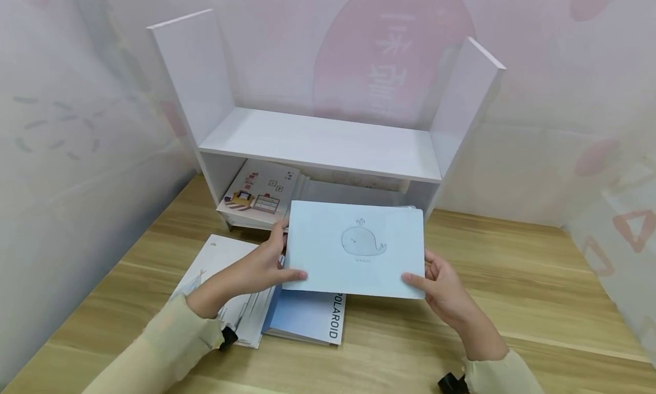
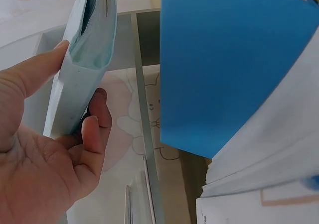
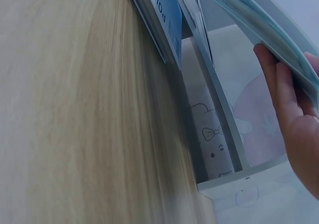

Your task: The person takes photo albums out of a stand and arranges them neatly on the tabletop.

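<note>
Both hands hold a light blue album (image 1: 318, 240) with a drawn whale on its cover, raised in front of the shelf. My left hand (image 1: 266, 263) grips its left end, thumb on the cover; in the left wrist view the fingers (image 2: 92, 134) curl behind the thick spine. At the right end, my right hand (image 1: 446, 291) pinches the lower corner, thumb on top and fingers beneath. Below the album on the table lies a blue-and-white album (image 1: 307, 317) marked POLAROID. A stack of white booklets (image 1: 246, 314) lies beside it, partly behind my left forearm.
A white two-level shelf (image 1: 323, 143) with tall side panels stands at the back of the wooden table (image 1: 512, 291). Its lower compartment holds a white book (image 1: 263, 195) with a room picture and other pale books. Printed sheeting (image 1: 538, 126) hangs behind and at both sides.
</note>
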`<state>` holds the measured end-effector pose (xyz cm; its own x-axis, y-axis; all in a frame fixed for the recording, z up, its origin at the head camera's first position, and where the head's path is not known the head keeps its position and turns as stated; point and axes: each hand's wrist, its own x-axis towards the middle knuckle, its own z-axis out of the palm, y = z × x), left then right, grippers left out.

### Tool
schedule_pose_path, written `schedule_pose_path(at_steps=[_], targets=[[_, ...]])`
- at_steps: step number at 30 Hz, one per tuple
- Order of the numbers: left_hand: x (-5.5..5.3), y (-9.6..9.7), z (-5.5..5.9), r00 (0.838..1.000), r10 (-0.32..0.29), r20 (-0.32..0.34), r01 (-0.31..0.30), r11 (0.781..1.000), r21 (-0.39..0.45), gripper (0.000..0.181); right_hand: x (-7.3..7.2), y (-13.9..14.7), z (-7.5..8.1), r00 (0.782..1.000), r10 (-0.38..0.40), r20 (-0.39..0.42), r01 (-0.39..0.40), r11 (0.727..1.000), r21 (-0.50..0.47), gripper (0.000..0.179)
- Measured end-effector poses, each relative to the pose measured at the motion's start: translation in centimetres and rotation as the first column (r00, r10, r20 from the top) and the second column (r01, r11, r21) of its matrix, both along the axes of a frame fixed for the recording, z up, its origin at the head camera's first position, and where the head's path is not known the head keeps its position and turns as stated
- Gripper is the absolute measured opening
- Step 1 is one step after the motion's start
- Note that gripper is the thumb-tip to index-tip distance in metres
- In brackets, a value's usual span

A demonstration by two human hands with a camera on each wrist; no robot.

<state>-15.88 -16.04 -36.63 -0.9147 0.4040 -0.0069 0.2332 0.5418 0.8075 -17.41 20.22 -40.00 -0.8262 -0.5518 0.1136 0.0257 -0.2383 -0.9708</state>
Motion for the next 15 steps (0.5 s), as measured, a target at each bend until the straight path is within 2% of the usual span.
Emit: schedule_pose_path(at_steps=[4,15], targets=[[0.3,0.2,-0.2,0.999,-0.007,0.036,0.007,1.0,0.006,0.105,0.1,0.4,-0.1,1.0,0.024,-0.006,-0.024,0.999,0.023,0.047],[0.7,1.0,-0.2,0.998,-0.043,0.038,0.043,0.999,0.007,0.101,0.7,1.5,0.0,1.0,0.017,0.009,-0.017,0.999,0.042,0.047]])
